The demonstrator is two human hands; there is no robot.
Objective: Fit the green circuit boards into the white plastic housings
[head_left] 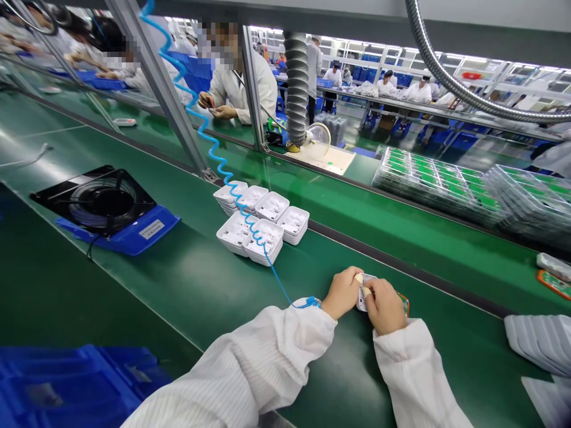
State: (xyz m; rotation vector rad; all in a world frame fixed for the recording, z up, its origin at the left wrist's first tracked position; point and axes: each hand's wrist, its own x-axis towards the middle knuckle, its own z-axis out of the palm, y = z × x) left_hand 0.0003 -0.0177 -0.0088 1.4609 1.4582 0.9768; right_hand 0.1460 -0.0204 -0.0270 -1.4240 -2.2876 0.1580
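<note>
Between left hand (342,292) and right hand (386,306) sits a white casing (361,302).

One held casing (361,302), six clustered stacks (272,207), one fan (109,202).

No text readable here. White label (152,229) on the blue bin (122,242) under the black fan (107,201) has dark print, too small and blurred to make out. Pale patch (44,394) on the blue crate (84,380) at lower left, possibly a label, is likewise illegible.
</note>
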